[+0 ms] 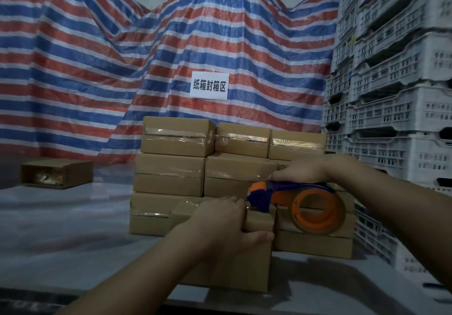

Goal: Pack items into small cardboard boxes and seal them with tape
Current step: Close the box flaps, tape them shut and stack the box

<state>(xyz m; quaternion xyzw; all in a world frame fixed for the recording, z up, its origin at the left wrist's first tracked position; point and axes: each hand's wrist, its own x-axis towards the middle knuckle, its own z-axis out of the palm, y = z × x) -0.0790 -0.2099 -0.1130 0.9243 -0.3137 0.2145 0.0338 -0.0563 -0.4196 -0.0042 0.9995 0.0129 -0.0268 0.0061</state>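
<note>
Left hand (227, 221) grips the top far end of the small brown cardboard box (234, 263) at front centre: fingers curl over the top edge, thumb (259, 237) presses the near face, so the box is clamped upright-ish with its long axis running roughly toward the camera and down. Right hand (303, 169) wraps the handle of the orange-and-blue handheld tape dispenser (293, 199), fingers closed round it from above; the clear tape roll on its orange hub (318, 213) hangs below and to the right of that hand.

Key relation: the dispenser's blue nose (259, 201) sits just right of the left fingertips, touching or nearly touching the box's top edge. Cannot tell if tape is already stuck down. The right hand is the one on the tool; the left only steadies. Judging from this, the seal stroke needs to run along the box's long axis, away from the left fingers, and those fingers lie close to the cutter, so there is some nick risk.

Behind: stack of sealed brown cardboard boxes (171, 175), three tiers, tape strips visible. Far left, one open brown cardboard box (58, 173) lying on its side on the pale plastic-covered table (61, 229). Backdrop is a red-blue-white striped tarpaulin (97, 70) with a white paper sign (209, 85). Right side: stacked white plastic crates (396, 94).
</note>
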